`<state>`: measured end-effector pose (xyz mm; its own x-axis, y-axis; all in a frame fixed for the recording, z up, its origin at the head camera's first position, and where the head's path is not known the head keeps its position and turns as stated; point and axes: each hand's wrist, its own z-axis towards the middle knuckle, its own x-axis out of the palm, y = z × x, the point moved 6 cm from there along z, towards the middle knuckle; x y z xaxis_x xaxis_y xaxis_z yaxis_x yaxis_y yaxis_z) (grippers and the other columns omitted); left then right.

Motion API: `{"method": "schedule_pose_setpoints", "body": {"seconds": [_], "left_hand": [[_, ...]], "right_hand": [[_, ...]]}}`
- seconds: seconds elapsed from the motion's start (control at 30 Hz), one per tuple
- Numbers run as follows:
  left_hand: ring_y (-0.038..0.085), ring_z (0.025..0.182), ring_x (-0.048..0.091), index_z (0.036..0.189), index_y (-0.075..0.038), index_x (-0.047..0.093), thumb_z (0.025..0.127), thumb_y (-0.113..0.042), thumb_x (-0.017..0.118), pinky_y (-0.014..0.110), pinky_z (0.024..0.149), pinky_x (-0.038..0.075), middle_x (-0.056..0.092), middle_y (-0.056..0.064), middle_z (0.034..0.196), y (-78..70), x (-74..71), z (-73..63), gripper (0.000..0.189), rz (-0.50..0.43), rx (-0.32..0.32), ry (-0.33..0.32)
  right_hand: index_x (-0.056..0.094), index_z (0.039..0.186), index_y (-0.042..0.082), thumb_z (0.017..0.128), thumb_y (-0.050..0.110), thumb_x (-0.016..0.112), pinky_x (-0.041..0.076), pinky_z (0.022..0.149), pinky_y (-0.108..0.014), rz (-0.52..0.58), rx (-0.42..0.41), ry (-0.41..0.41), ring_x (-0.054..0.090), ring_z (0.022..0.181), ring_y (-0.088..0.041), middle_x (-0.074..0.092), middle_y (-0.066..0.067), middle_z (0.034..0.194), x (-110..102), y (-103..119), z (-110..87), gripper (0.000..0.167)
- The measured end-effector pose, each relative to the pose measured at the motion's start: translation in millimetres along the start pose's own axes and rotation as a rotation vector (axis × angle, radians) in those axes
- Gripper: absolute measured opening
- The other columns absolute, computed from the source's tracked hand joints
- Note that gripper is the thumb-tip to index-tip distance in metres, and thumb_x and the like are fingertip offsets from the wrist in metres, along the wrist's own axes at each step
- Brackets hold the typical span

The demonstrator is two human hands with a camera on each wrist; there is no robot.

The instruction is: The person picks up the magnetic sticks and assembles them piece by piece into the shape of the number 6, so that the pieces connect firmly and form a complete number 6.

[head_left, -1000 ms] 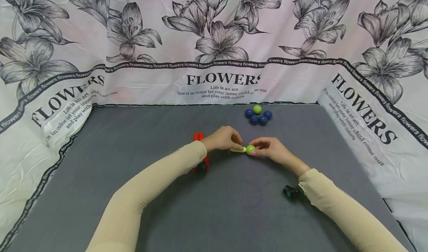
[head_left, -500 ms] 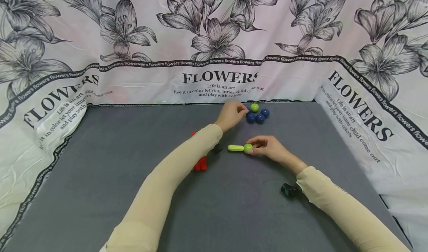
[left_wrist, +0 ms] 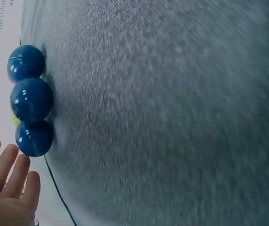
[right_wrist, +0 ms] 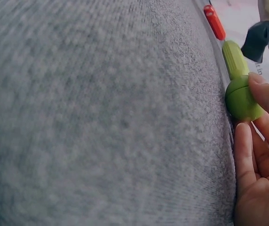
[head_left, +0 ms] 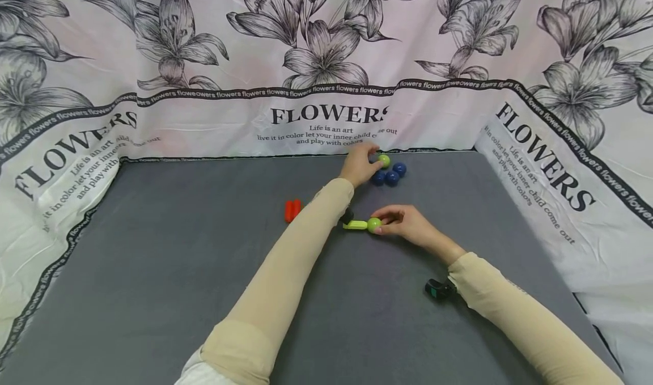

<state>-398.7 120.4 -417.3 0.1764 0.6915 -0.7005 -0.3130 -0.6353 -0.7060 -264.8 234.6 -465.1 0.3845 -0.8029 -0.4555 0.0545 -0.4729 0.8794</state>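
Note:
My right hand [head_left: 410,226] pinches a light green ball [head_left: 374,225] between thumb and fingertips. A yellow-green ridged stick [head_left: 355,225] lies end-on against that ball; in the right wrist view the green ball [right_wrist: 241,101] and the stick [right_wrist: 234,59] line up. Far back on the table, my left hand [head_left: 359,161] reaches to a second green ball [head_left: 384,161], fingertips right at its left side. Glossy blue balls [head_left: 391,178] sit just in front of it. The left wrist view shows the hand [left_wrist: 7,188] with fingers spread, beside a row of blue balls [left_wrist: 32,100] that mostly hides the green one.
Red sticks [head_left: 293,210] lie left of the green stick, partly covered by the left sleeve [head_left: 296,266]. Black wrist cameras hang at the left wrist [head_left: 347,216] and the right wrist [head_left: 437,290]. A flower-printed cloth [head_left: 326,113] rises behind the grey table [head_left: 178,232].
My left hand has left the green stick and moved to the far ball group, first by the leftmost blue ball, now at the green ball. The right hand keeps its hold.

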Motion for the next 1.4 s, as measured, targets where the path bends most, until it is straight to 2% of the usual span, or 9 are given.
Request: {"method": "schedule_pose_setpoints", "body": {"seconds": [0.43, 0.7, 0.9, 1.13, 1.4], "left_hand": [[0.017, 0.129, 0.056, 0.139, -0.011, 0.055, 0.098, -0.029, 0.063, 0.031, 0.111, 0.043, 0.061, 0.003, 0.139, 5.6, 14.9, 14.2, 0.046, 0.055, -0.056, 0.033], [0.019, 0.122, 0.06, 0.131, -0.009, 0.061, 0.096, -0.032, 0.065, 0.032, 0.106, 0.046, 0.065, 0.005, 0.13, 9.1, 18.7, 17.2, 0.042, 0.034, -0.086, 0.022], [0.019, 0.12, 0.06, 0.127, -0.011, 0.062, 0.096, -0.034, 0.065, 0.034, 0.105, 0.046, 0.066, 0.005, 0.127, 12.4, 18.6, 19.8, 0.039, 0.028, -0.11, 0.039], [0.022, 0.121, 0.058, 0.127, -0.01, 0.062, 0.097, -0.036, 0.064, 0.041, 0.107, 0.042, 0.066, 0.006, 0.127, 9.3, 12.1, 17.7, 0.04, 0.033, -0.107, 0.03], [0.025, 0.125, 0.052, 0.128, -0.011, 0.062, 0.097, -0.036, 0.063, 0.045, 0.106, 0.04, 0.063, 0.006, 0.129, 7.0, 17.1, 15.3, 0.04, 0.049, -0.092, 0.05]], "right_hand": [[0.071, 0.119, 0.012, 0.085, 0.024, 0.079, 0.053, 0.072, -0.022, 0.005, -0.005, -0.01, 0.065, 0.087, -0.008, 0.071, -0.01, 0.107, -1.6, -1.0, -0.5, 0.037], [0.07, 0.119, 0.011, 0.085, 0.021, 0.079, 0.053, 0.071, -0.021, 0.012, -0.006, -0.005, 0.065, 0.085, -0.007, 0.071, -0.009, 0.105, -1.2, -2.8, -1.1, 0.036], [0.071, 0.118, 0.012, 0.085, 0.021, 0.079, 0.053, 0.071, -0.02, 0.013, -0.001, -0.007, 0.065, 0.083, -0.007, 0.071, -0.007, 0.102, -1.7, -4.0, 0.2, 0.035], [0.071, 0.117, 0.01, 0.085, 0.02, 0.079, 0.052, 0.071, -0.02, 0.023, -0.015, 0.01, 0.065, 0.08, -0.006, 0.071, -0.011, 0.101, -1.3, -0.3, 3.3, 0.035], [0.071, 0.116, 0.013, 0.085, 0.022, 0.079, 0.053, 0.071, -0.021, 0.021, 0.0, 0.008, 0.065, 0.082, -0.008, 0.071, -0.008, 0.102, -2.2, -5.7, 1.9, 0.033]]}}
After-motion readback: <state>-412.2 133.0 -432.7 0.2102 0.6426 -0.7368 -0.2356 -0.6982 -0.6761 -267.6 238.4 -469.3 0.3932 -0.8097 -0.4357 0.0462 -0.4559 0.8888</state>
